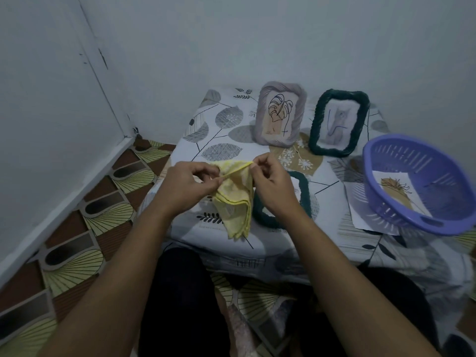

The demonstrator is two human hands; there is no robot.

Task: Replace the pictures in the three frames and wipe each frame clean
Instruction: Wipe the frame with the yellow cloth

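Note:
A yellow cloth (235,202) hangs between both hands above the low table. My left hand (189,185) pinches its top edge on the left, and my right hand (273,186) pinches the same edge on the right. A dark green frame (278,220) lies flat on the table under my right hand, partly hidden. At the back a pale lilac frame (280,114) with a leaf drawing stands upright. Beside it a second dark green frame (338,122) stands with a faint picture inside.
A purple plastic basket (422,184) sits tilted at the table's right edge with a picture sheet (398,189) inside and more paper beneath. The table carries a leaf-print cloth (219,130). Walls close in behind and to the left; patterned floor (85,222) lies on the left.

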